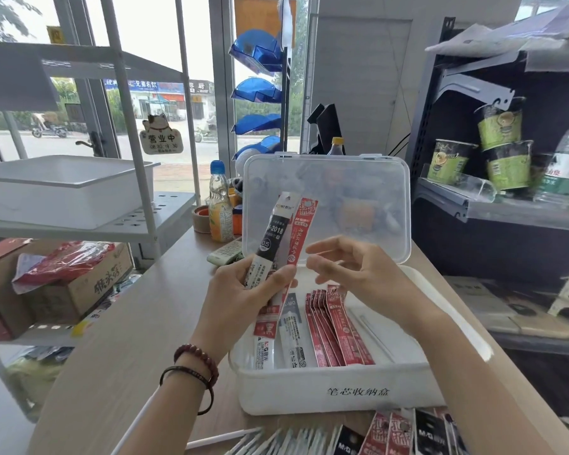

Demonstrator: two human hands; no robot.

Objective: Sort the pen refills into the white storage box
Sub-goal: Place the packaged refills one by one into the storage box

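Note:
The white storage box [335,385] sits open on the wooden table, its clear lid [358,178] standing upright at the back. Inside lie several red refill packs [334,326] side by side and white-and-grey packs [293,336] to their left. My left hand [243,293] grips two refill packs above the box: a black-and-white pack [270,231] and a red pack [301,231], both pointing up. My right hand [352,267] hovers just right of them, fingers loosely spread, holding nothing.
More refill packs [398,435] and loose white refills [276,441] lie at the table's front edge. A drink bottle [219,208], tape roll [201,218] and remote [225,251] stand behind the box on the left. Shelving flanks both sides; a cardboard box [76,284] sits left.

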